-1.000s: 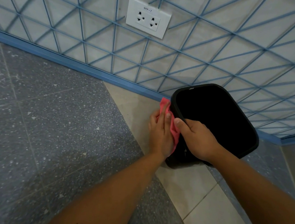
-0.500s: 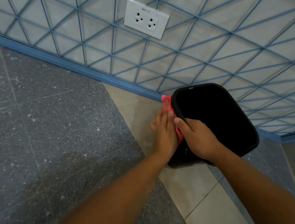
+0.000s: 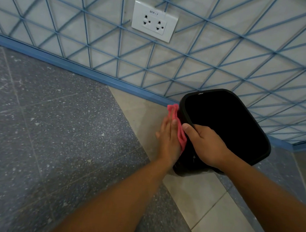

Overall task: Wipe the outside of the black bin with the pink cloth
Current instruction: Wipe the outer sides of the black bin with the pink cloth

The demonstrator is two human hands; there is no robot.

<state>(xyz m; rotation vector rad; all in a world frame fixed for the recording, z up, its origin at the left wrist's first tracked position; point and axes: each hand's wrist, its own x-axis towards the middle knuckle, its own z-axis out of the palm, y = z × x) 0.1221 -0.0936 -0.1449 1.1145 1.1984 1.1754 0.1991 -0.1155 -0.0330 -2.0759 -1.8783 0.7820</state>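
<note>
black bin tilted, mouth toward camera.

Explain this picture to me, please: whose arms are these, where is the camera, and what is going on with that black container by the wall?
There is no machine here. The camera sits on a person's head and looks forward and down, so the two bare arms coming in from the bottom are that person's own.

The left hand lies flat, fingers straight, pressing a pink cloth against the outer side of a black bin. That is the job: wiping the outside of the bin. The right hand grips the bin's near rim, thumb on the outside, to steady it. The bin appears tipped towards the camera, so you look into its dark opening.

The bin stands on a tiled floor beside a wall covered by a blue wire grid, with a white double socket above.
</note>
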